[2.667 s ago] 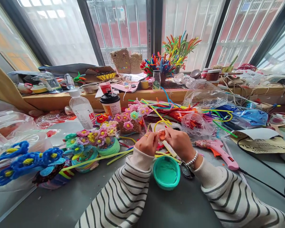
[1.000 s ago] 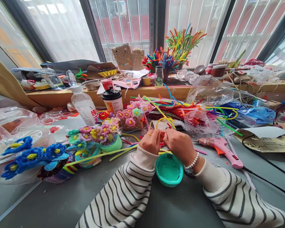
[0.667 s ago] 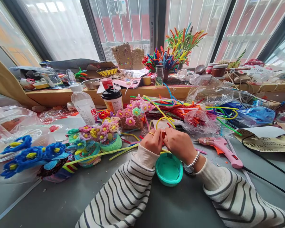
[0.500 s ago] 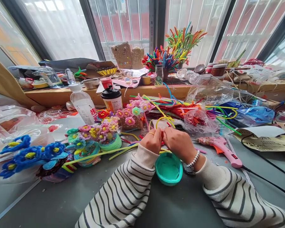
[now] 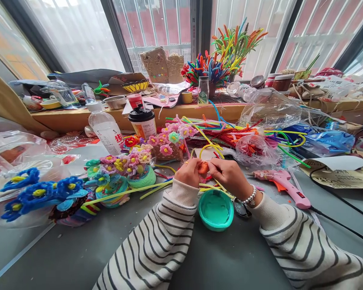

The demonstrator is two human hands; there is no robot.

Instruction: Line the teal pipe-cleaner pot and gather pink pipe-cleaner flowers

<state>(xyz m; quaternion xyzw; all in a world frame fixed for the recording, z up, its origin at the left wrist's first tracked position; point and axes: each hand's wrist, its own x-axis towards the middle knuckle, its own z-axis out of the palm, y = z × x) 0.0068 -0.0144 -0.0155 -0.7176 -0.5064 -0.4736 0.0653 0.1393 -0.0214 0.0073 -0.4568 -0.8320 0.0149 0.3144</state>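
Observation:
Above the far rim of a turquoise bowl [image 5: 216, 227], my two hands meet. My left hand [image 5: 188, 173] is closed, with a small rounded orange piece [image 5: 203, 167] showing at its fingertips; it looks like coiled pipe cleaner. Close beside that piece, my right hand [image 5: 228, 176] is pinched shut, and what its fingertips hold is too small to make out. Yellow pipe cleaners [image 5: 157, 190] lie across the table behind the bowl. A round dark-rimmed object [image 5: 242, 208] sits under my right wrist, partly covered by the bracelet.
A pink glue gun [image 5: 286, 185] with a black cord lies to the right. Pipe-cleaner flowers [image 5: 39, 192] in pots stand left, near a plastic bottle [image 5: 105, 129] and a lidded paper cup [image 5: 142, 123]. Bundled pipe cleaners [image 5: 218, 135] and a crowded ledge [image 5: 166, 114] are behind.
My hands have come slightly apart, and the orange piece between them now shows more. My right hand has turned and shifted a little right. The view has moved slightly.

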